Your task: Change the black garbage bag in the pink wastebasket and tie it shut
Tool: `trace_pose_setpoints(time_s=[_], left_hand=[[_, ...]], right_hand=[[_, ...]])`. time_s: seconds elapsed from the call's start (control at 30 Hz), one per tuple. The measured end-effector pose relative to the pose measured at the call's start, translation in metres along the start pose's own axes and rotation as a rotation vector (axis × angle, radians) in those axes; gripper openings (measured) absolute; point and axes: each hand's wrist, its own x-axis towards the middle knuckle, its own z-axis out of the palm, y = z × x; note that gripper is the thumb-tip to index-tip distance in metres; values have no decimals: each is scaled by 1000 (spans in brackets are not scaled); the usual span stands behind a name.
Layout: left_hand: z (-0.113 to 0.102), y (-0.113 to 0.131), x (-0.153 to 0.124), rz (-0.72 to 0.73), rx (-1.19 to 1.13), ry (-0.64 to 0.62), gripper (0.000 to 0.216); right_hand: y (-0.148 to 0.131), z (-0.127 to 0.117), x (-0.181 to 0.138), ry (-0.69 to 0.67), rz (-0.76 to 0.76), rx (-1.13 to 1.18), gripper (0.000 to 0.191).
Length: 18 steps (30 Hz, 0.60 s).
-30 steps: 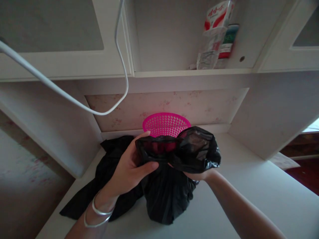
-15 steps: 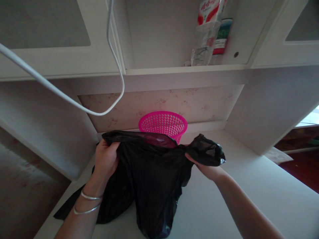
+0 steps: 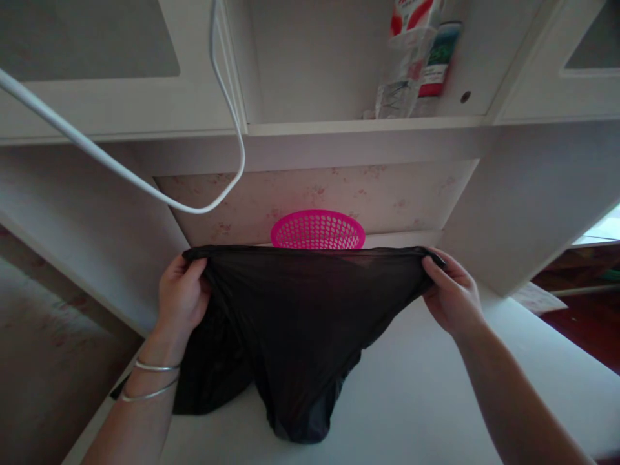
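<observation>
A thin black plastic bag (image 3: 310, 310) is stretched wide between my two hands, its top edge pulled nearly straight and its lower part hanging to the white surface. My left hand (image 3: 183, 294) is closed on the bag's left corner. At the right corner my right hand (image 3: 453, 287) pinches the edge between thumb and fingers. Behind the bag stands a pink mesh basket (image 3: 317, 229); its lower part is hidden by the plastic. More black plastic (image 3: 213, 368) lies bunched beside my left forearm; I cannot tell whether it belongs to the same bag.
A white cable (image 3: 194, 210) hangs in a loop at upper left. On the cabinet shelf (image 3: 368, 126) above stand a clear bottle (image 3: 404, 71) with a red and white label and a green and red container (image 3: 440, 58). White side panels (image 3: 537, 206) flank the white tabletop (image 3: 411, 387).
My right hand has moved right and a little up, my left hand slightly left. The bunched right end of the bag is now drawn out, and the top edge is taut, covering more of the basket.
</observation>
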Motion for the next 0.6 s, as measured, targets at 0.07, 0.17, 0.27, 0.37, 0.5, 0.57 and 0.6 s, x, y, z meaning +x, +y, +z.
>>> trace_pose_setpoints(time_s=[0.07, 0.17, 0.27, 0.37, 0.5, 0.57, 0.6], left_hand=[[0, 5, 0, -1, -4, -7, 21], [-3, 14, 0, -11, -5, -38, 19], [-7, 19, 1, -11, -5, -70, 25], [-8, 21, 1, -3, 0, -102, 31], [-6, 24, -1, 36, 4, -116, 35], [-6, 24, -1, 53, 0, -127, 33], [-7, 24, -1, 54, -3, -132, 31]], right_hand=[[-8, -5, 4, 4, -49, -24, 36], [-20, -13, 5, -47, -127, -25, 24], [-31, -15, 4, -176, -132, -15, 30], [-38, -12, 7, -340, -35, -70, 62], [-43, -4, 23, -539, 49, -328, 65], [-44, -3, 31, -635, 31, -481, 49], [-44, -4, 33, -663, 20, -526, 40]])
